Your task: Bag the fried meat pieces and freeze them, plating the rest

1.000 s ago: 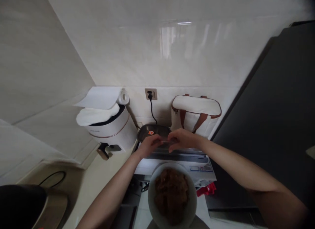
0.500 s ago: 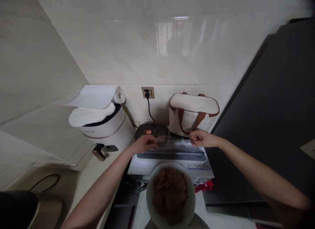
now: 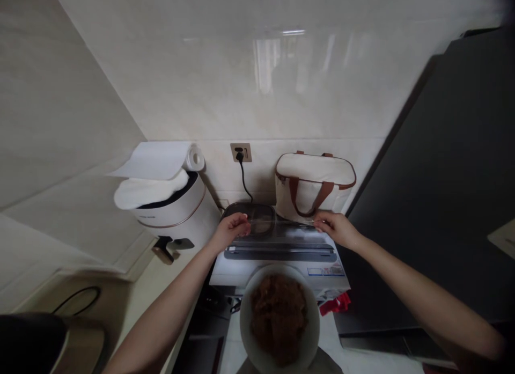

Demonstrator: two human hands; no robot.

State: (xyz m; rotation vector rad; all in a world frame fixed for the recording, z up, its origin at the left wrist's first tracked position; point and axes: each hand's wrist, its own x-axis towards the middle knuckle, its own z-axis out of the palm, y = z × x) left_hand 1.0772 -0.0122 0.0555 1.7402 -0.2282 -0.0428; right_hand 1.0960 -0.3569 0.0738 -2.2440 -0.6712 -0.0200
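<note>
A clear sheet of plastic wrap (image 3: 292, 233) stretches between my two hands, just behind a long grey-edged cutter bar (image 3: 279, 253) on a white box-like surface (image 3: 257, 275). My left hand (image 3: 232, 230) pinches the film's left end, near a dark lidded container (image 3: 257, 213). At the other end, the fingertips of my right hand (image 3: 336, 227) are closed on the wrap, in front of the cream bag. Nearer me is a pale round bowl (image 3: 246, 331) with brown food (image 3: 278, 317) in it; neither hand touches it.
The cream bag (image 3: 316, 167) with brown handles stands by the wall. At left, a white appliance (image 3: 181, 215) carries a paper towel roll (image 3: 161, 158). A black cord runs from a wall socket (image 3: 241, 153). A tall dark panel (image 3: 434, 202) borders the right.
My left hand has shifted slightly up and left, my right hand slightly right and up. The film between them has moved a little toward the wall. The bowl has stayed put.
</note>
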